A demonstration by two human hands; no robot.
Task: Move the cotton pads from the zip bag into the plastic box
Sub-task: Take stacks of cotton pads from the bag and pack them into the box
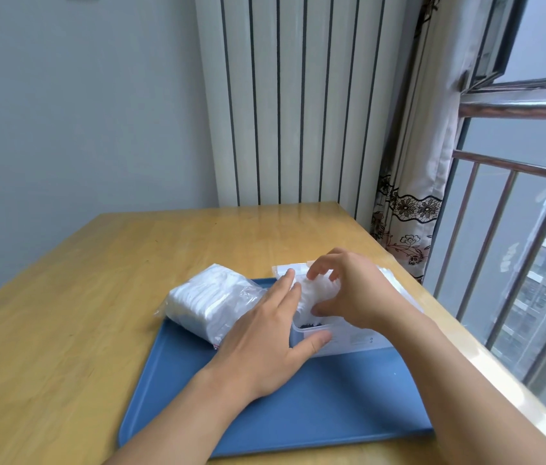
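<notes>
Left hand [265,337] flat, fingers straight; right hand [348,290] curled.

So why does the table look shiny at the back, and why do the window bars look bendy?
In the head view, daylight from the window bounces off the wooden table, making pale glare; the wide-angle lens bows the window bars near the edge; the right hand's fingertips are slightly blurred.
</notes>
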